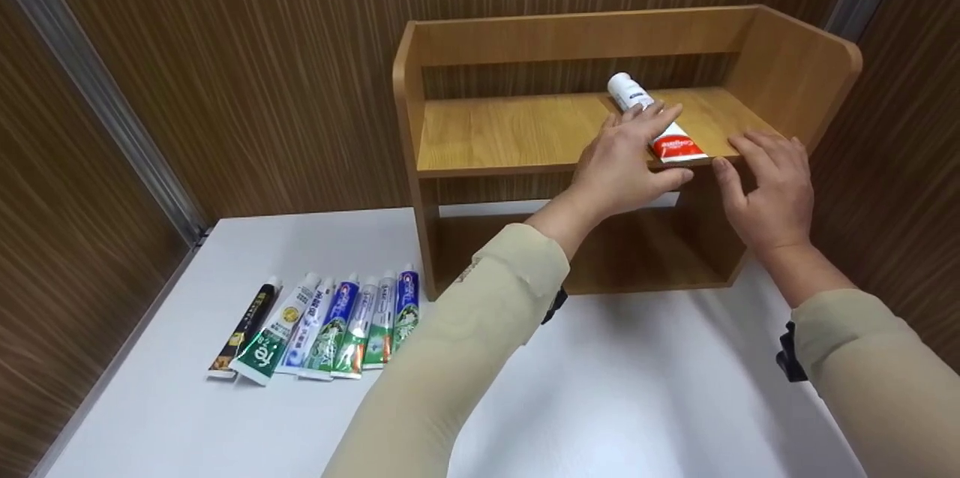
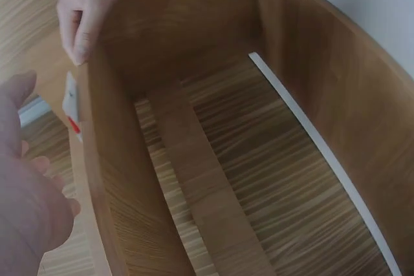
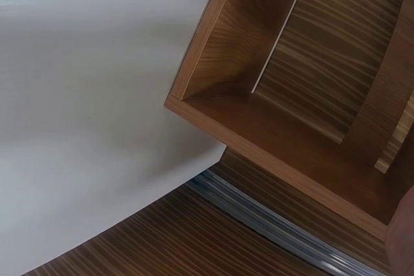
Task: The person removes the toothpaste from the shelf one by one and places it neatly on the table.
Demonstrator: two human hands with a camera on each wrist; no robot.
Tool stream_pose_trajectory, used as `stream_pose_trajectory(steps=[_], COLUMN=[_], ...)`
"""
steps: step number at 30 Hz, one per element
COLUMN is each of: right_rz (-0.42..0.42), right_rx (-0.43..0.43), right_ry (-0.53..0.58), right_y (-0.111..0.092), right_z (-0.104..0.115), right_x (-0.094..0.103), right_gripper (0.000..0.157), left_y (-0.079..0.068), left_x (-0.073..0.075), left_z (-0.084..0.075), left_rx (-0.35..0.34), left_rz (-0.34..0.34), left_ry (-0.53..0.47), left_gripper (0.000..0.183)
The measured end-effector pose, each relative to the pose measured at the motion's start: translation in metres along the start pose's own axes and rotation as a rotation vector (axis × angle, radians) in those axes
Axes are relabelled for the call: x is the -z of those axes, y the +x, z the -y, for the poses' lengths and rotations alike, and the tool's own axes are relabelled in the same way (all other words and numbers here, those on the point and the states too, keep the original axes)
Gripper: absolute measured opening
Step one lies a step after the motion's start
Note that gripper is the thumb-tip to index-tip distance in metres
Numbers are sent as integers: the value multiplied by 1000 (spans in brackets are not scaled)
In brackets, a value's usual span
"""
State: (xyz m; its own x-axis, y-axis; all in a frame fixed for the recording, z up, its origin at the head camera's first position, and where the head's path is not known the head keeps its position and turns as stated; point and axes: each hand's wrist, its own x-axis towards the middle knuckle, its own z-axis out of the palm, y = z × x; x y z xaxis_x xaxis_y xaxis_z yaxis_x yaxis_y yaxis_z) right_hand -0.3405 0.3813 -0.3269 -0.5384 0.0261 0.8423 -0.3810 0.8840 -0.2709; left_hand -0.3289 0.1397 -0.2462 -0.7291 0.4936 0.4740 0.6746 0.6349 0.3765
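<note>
A red-and-white Colgate toothpaste tube (image 1: 679, 145) lies on the upper board of the wooden shelf (image 1: 510, 133), its white cap toward the back and its flat end at the front edge. My left hand (image 1: 619, 159) is over the tube's left side, fingers stretched out and covering its middle, thumb pointing right below the board's edge. To the right of the tube, my right hand (image 1: 776, 189) rests its fingertips at the front edge of the board. The left wrist view shows my left hand (image 2: 29, 192) with a gap to the tube's end (image 2: 72, 105).
Several toothpaste tubes (image 1: 330, 332) lie side by side on the white table (image 1: 585, 388), left of the shelf. The shelf's side panel (image 1: 799, 73) rises at the right. Wood-grain walls (image 1: 225, 73) close in the back and sides.
</note>
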Motion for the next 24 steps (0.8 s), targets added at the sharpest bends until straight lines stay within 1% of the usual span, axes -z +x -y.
stream_pose_trajectory(steps=[2, 4, 6, 8, 12, 18, 24], right_rz=[0, -3, -11, -23, -45, -40, -32], right_rx=[4, 7, 13, 20, 38, 32, 29], right_ry=[0, 2, 4, 8, 15, 7, 1], right_y=[0, 0, -1, -1, -1, -2, -3], right_z=[0, 1, 1, 1, 1, 2, 3], right_x=[1, 1, 1, 2, 1, 2, 1], right_gripper=[45, 45, 44, 44, 43, 44, 44], left_y=[1, 2, 3, 4, 6, 7, 6], left_x=[-2, -5, -8, -11, -16, -24, -33], left_z=[-1, -2, -3, -6, -12, -16, -12], left_rx=[-17, -32, -45, -57, -66, -74, -73], left_rz=[36, 68, 95, 113, 148, 194, 216], left_ry=[146, 267, 361, 420, 487, 596, 625], left_gripper=[80, 80, 81, 82, 87, 95, 98])
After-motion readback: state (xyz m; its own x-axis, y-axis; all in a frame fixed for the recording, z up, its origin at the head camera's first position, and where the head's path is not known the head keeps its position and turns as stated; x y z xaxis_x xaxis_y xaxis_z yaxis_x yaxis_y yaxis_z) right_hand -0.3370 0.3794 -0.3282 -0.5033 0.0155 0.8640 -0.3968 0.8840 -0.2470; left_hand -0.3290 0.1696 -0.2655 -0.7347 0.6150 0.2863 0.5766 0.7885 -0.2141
